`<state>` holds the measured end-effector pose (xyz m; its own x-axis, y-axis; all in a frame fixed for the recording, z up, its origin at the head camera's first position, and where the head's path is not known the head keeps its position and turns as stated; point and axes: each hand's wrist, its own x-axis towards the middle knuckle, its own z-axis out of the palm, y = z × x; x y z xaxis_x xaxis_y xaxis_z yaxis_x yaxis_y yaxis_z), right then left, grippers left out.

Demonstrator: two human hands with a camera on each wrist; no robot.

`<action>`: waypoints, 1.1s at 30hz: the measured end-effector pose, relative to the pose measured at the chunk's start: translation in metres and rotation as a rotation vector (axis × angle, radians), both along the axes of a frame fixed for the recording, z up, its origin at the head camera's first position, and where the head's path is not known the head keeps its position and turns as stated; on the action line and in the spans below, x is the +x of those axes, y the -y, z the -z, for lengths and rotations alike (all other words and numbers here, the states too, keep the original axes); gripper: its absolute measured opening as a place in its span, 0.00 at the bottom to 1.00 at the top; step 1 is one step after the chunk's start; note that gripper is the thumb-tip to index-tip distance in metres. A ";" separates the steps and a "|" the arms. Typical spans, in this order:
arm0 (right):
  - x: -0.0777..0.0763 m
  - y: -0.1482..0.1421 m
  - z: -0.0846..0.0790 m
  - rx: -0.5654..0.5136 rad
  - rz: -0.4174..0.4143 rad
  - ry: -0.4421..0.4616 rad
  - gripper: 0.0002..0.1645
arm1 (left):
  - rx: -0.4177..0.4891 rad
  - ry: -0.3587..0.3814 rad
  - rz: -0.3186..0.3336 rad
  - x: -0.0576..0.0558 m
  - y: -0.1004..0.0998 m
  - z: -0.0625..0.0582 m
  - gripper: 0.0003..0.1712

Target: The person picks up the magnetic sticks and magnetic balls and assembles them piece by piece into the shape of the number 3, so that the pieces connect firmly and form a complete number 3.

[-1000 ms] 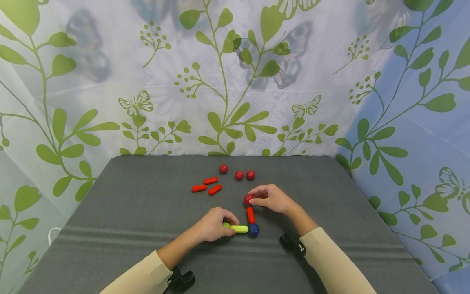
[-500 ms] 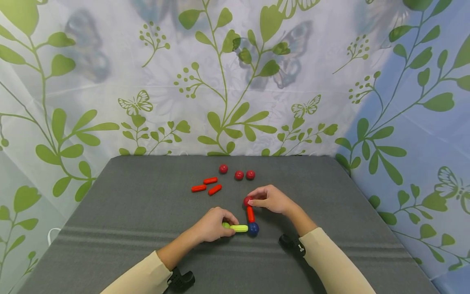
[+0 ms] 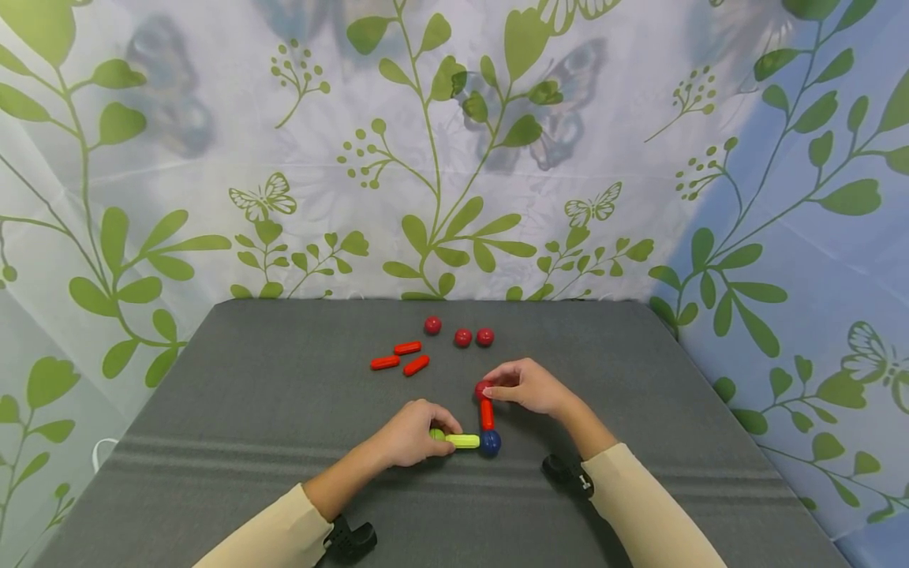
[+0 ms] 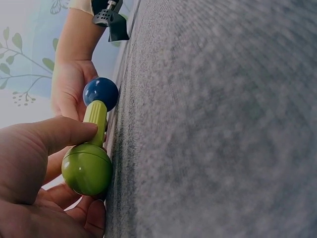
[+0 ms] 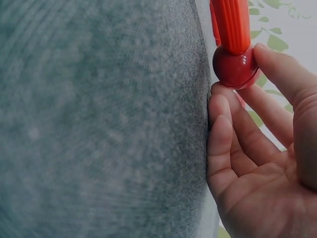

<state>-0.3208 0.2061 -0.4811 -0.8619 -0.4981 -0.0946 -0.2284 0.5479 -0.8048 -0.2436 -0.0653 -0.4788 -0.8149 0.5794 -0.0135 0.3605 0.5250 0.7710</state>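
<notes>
A dark blue ball joins a yellow-green rod and a red rod at roughly a right angle on the table. My left hand pinches the yellow-green rod; its thumb lies along the rod in the left wrist view, beside a green ball at the rod's end. With thumb and fingers, my right hand pinches a red ball. That ball sits against the far end of the red rod, and the right wrist view shows them in contact. How deeply they fit cannot be told.
Farther back on the grey table lie three loose red rods, one of them a red rod nearest the hands. Behind them rest three more red balls, including a red ball at the left. A leaf-patterned curtain stands behind the table.
My right hand has brought the red ball nearer to me, from a gap beyond the red rod to contact with its end. Ball and rod then shifted slightly right. My left hand stayed put.
</notes>
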 end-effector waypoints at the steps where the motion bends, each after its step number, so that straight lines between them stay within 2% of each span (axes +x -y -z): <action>1: 0.000 0.000 0.000 0.004 0.000 0.001 0.17 | 0.002 0.001 0.001 0.000 0.000 0.000 0.06; 19: 0.001 -0.001 0.001 0.033 0.025 -0.020 0.16 | 0.014 -0.003 0.014 0.000 0.001 -0.001 0.06; 26: 0.006 -0.004 0.001 0.024 0.095 -0.005 0.18 | 0.013 -0.008 0.017 0.000 0.002 -0.001 0.07; 33: 0.018 -0.003 0.000 0.008 0.191 0.026 0.19 | 0.008 -0.008 0.023 0.000 0.002 0.000 0.07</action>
<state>-0.3030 0.2086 -0.4810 -0.9382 -0.3244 -0.1210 -0.0989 0.5860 -0.8042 -0.2435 -0.0672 -0.4790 -0.8013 0.5983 -0.0026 0.3786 0.5104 0.7721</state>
